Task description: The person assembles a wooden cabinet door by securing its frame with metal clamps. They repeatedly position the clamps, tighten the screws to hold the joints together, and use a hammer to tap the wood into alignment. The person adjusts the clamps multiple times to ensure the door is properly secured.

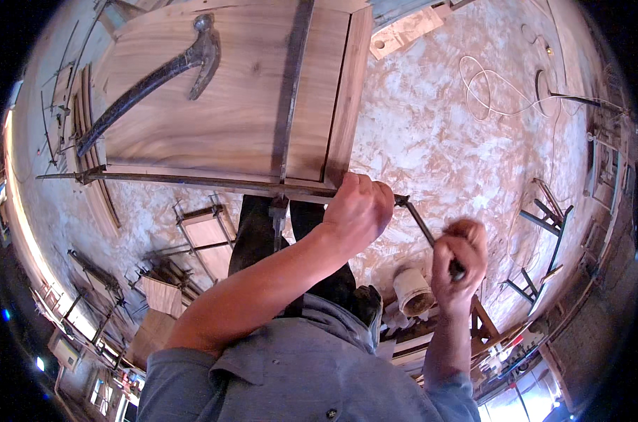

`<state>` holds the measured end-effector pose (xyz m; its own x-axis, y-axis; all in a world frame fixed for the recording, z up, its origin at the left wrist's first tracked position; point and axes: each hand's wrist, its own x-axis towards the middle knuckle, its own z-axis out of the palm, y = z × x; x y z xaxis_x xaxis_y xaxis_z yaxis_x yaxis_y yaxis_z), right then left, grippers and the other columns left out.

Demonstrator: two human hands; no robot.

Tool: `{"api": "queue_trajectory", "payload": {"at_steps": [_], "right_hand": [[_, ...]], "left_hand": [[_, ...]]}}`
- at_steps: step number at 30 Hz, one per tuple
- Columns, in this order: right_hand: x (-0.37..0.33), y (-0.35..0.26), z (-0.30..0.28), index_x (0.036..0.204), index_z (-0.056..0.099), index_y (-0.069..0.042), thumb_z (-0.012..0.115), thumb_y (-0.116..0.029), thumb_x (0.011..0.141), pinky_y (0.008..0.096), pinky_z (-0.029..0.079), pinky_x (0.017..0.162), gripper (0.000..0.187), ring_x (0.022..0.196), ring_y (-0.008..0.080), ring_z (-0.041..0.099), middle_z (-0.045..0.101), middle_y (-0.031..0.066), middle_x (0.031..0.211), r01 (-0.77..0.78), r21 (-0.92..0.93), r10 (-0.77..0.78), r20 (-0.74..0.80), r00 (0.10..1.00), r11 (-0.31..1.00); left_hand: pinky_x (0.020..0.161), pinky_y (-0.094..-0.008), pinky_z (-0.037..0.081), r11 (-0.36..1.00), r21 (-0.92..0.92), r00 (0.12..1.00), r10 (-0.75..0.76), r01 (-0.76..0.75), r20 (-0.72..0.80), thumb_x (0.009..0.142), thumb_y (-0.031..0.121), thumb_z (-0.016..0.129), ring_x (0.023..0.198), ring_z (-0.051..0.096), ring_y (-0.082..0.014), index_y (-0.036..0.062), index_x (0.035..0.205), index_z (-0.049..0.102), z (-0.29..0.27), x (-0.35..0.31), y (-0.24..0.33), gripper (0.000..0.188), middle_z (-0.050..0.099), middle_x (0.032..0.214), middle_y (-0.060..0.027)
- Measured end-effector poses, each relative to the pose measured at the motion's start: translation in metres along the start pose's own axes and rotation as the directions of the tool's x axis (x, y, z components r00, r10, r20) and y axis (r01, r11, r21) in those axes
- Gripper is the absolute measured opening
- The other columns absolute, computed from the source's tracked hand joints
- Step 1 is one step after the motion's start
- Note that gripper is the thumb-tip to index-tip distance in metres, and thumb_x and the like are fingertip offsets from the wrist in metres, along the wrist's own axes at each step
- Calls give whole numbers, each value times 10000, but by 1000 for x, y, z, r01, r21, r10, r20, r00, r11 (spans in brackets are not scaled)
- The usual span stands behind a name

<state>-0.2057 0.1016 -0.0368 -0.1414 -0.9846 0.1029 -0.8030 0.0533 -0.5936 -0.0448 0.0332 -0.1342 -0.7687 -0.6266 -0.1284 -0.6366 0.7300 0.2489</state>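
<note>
Head view: workshop seen from above, floor (396, 141) mottled pinkish-brown and whitish, daylight coming in at the lower rim. Framed wooden panel (241, 133) in front of the person, claw hammer (150, 80) lying on its upper left part. Long bar clamp (213, 183) runs along the panel's near edge; a second bar clamp (291, 105) crosses the panel from far to near. Left hand (359, 205) closed over the long clamp's right end, by the panel's near right corner — right hand (459, 264) fisted round the free end of the crank handle (422, 224) joined there. White bucket (412, 288) on the floor near the right forearm. Dark metal frame (552, 225) farther right, clamped wooden frame (207, 246) left of the legs, pale board (407, 32) beyond the panel. Writing — small items at the lower right rim too blurred to read.
</note>
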Motion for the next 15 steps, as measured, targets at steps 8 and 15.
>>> {"api": "queue_trajectory", "payload": {"at_steps": [8, 15], "right_hand": [[107, 23, 28, 900, 633, 38, 588, -164, 925, 250, 407, 510, 209, 533, 85, 552, 596, 43, 643, -577, 341, 517, 256, 817, 742], [160, 82, 84, 748, 615, -30, 616, -183, 845, 295, 296, 395, 181, 427, 113, 447, 494, 24, 529, -780, 307, 547, 575, 608, 545]], "left_hand": [[636, -335, 448, 999, 17, 1000, -27, 27, -10, 724, 153, 611, 650, 610, -184, 87, 690, 628, 5, 4, 1, 77, 620, 625, -58], [626, -336, 433, 1000, 24, 996, -17, 19, -84, 687, 167, 625, 634, 593, -184, 87, 669, 617, 3, 2, 1, 82, 607, 608, -46]]}}
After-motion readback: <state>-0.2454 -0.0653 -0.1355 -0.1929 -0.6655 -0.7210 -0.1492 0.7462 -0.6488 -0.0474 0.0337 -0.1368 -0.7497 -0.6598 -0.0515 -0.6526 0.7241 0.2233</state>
